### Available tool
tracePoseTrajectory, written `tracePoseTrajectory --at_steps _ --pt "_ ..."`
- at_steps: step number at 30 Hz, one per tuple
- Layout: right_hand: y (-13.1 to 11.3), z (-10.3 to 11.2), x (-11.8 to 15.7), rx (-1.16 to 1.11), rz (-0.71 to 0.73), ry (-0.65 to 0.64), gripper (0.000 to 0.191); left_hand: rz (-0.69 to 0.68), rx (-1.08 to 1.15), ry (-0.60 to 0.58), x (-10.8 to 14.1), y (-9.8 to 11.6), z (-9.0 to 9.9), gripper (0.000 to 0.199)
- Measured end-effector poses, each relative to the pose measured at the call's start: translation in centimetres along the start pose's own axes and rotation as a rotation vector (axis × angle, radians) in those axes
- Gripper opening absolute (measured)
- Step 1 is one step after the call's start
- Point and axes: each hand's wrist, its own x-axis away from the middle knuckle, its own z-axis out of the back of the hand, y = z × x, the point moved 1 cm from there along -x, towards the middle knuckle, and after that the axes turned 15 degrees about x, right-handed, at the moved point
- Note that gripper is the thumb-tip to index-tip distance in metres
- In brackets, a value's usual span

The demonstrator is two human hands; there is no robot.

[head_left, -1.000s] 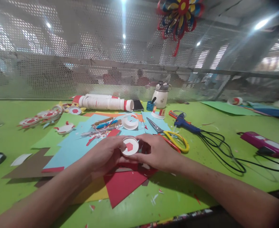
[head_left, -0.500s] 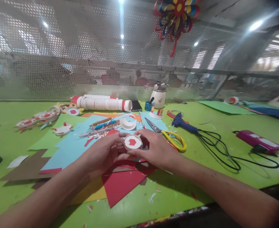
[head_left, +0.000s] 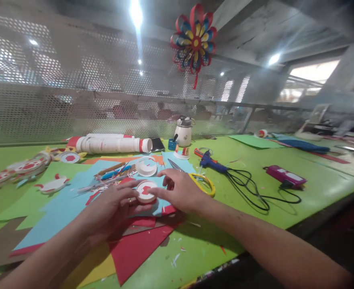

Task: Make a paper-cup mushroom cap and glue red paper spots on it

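A small round white disc (head_left: 142,195) with a raised rim and a red hexagon at its centre is held over the paper pile. My left hand (head_left: 112,204) grips its left side, fingers under and beside it. The thumb of my right hand (head_left: 179,190) rests on the disc's face near the red shape, its other fingers curled and apart above. Beyond the hands sits a white ring (head_left: 146,166) on blue paper (head_left: 65,200). Yellow-handled scissors (head_left: 205,185) lie just right of my right hand, their blades partly hidden.
A blue glue gun (head_left: 213,162) with a black cable and a purple box (head_left: 285,176) lie right. Stacked white cups (head_left: 110,144), a bottle (head_left: 183,132) and a blue pot (head_left: 172,144) stand behind. Decorated discs (head_left: 29,166) lie left; a paper flower (head_left: 196,42) hangs above.
The view has turned right and tilted up, so the table items appear further left and lower. My right hand's fingers have lifted off the disc's rim, and its thumb is now on the face.
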Motion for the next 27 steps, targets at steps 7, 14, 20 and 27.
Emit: tracePoseTrajectory --at_steps 7,14,20,27 --pt "6.8 3.5 -4.2 0.159 -0.32 0.128 0.04 -0.05 -0.119 -0.008 -0.1 -0.1 0.5 0.036" --pt "10.1 4.3 -4.4 0.404 -0.386 -0.112 0.027 -0.05 -0.097 -0.107 -0.1 -0.2 0.9 0.039" --pt "12.6 8.0 -4.5 0.632 -0.501 -0.129 0.032 -0.056 -0.113 -0.176 -0.6 -0.1 1.4 0.028" --pt "16.0 9.5 -2.4 0.775 -0.604 -0.187 0.029 -0.053 -0.174 -0.202 0.0 0.1 0.9 0.025"
